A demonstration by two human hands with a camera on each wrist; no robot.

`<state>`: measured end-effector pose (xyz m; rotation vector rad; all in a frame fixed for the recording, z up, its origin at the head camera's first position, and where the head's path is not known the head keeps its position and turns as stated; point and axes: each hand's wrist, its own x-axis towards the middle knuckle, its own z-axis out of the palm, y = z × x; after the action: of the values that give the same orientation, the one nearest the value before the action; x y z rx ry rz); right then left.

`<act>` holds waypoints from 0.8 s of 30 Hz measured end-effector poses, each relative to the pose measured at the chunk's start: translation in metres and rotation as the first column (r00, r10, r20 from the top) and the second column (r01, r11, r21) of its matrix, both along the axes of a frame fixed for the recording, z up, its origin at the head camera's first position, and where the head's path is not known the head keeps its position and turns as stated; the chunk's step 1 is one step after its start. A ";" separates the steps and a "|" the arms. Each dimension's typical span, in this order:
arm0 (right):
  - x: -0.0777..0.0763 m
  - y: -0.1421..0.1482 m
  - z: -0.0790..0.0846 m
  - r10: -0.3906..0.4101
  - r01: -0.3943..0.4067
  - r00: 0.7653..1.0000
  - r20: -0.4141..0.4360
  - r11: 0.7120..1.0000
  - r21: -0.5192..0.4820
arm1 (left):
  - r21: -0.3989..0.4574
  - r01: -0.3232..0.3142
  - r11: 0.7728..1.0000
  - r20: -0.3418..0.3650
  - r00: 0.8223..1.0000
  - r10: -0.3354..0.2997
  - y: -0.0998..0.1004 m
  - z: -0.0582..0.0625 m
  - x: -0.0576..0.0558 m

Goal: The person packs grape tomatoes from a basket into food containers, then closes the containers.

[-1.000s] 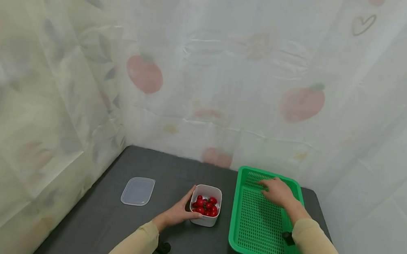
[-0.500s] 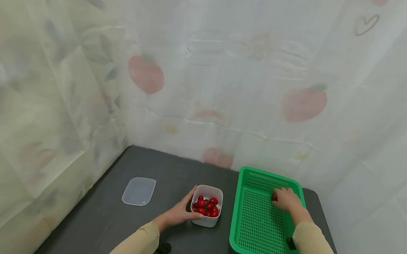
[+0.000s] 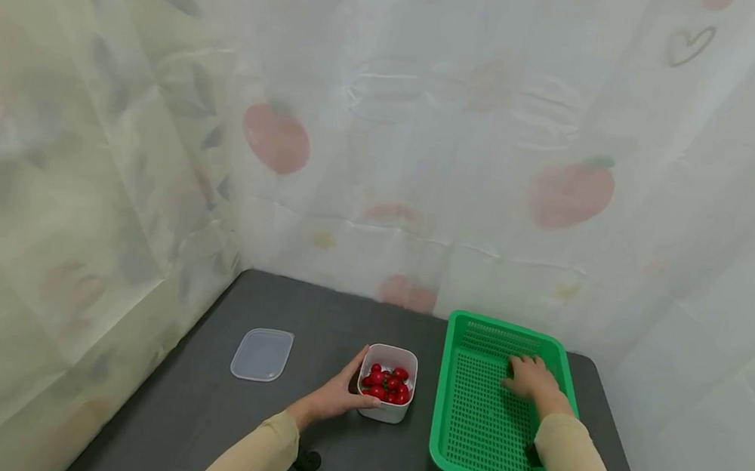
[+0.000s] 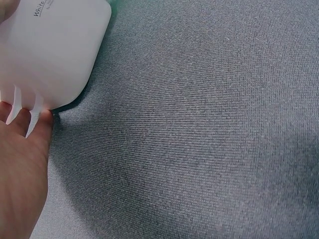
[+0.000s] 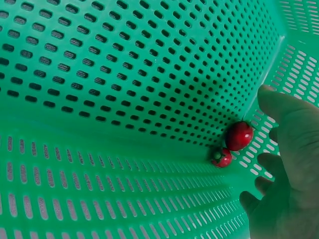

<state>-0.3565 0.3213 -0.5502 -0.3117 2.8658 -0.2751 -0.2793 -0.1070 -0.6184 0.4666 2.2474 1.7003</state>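
My left hand grips the side of a small square white plastic container, thumb along the near side and fingers behind its left side. Inside it lie several red cherry tomatoes. The left wrist view shows fingertips against the container's white wall. My right hand is inside a green perforated basket, toward its far right. In the right wrist view, two cherry tomatoes, a larger one and a smaller one, lie in a basket corner before the loosely bent fingers; the head view hides them behind the hand.
A translucent square lid lies flat on the dark grey table, left of the container. Patterned curtains hang right behind the table and along both sides. A black strap end hangs by the left wrist.
My right hand has moved right and slightly nearer inside the basket. A red tomato seen at its fingertips half a second ago is now hidden in the head view. The left hand keeps its grip.
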 end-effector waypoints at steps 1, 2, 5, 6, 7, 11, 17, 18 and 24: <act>0.000 0.000 0.000 -0.010 0.010 1.000 0.012 1.000 -0.003 | -0.003 -0.001 1.000 0.002 1.000 0.001 0.000 0.000 0.000; -0.001 0.000 0.000 -0.019 0.019 0.999 0.025 1.000 -0.003 | -0.004 -0.001 1.000 -0.001 1.000 0.001 0.000 0.000 0.000; -0.002 -0.001 0.000 -0.046 0.046 0.997 0.070 0.999 0.000 | -0.009 -0.005 1.000 0.003 1.000 0.005 0.001 0.000 0.000; -0.002 -0.001 0.000 -0.051 0.051 0.995 0.082 0.999 0.006 | -0.013 -0.006 1.000 0.005 1.000 0.007 0.001 0.000 0.000; -0.002 -0.002 0.000 -0.059 0.058 0.994 0.095 0.998 0.007 | -0.011 -0.007 1.000 0.005 1.000 0.007 0.001 0.000 0.000; -0.003 -0.004 -0.002 -0.083 0.081 0.987 0.141 0.997 0.018 | -0.006 -0.006 1.000 0.009 1.000 0.006 0.000 -0.001 0.000; -0.002 -0.005 -0.003 -0.078 0.074 0.987 0.139 0.997 0.035 | 0.001 0.000 1.000 0.012 1.000 0.000 0.000 -0.001 0.000; -0.002 -0.005 -0.003 -0.075 0.071 0.988 0.134 0.997 0.035 | 0.001 0.002 1.000 0.012 1.000 -0.002 0.000 -0.001 0.000; 0.000 -0.003 -0.001 -0.059 0.056 0.990 0.129 0.998 0.030 | 0.001 0.005 1.000 0.015 1.000 -0.005 0.000 0.004 0.003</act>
<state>-0.3561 0.3179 -0.5511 -0.1984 2.7501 -0.2579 -0.2763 -0.1065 -0.6148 0.4579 2.2336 1.6972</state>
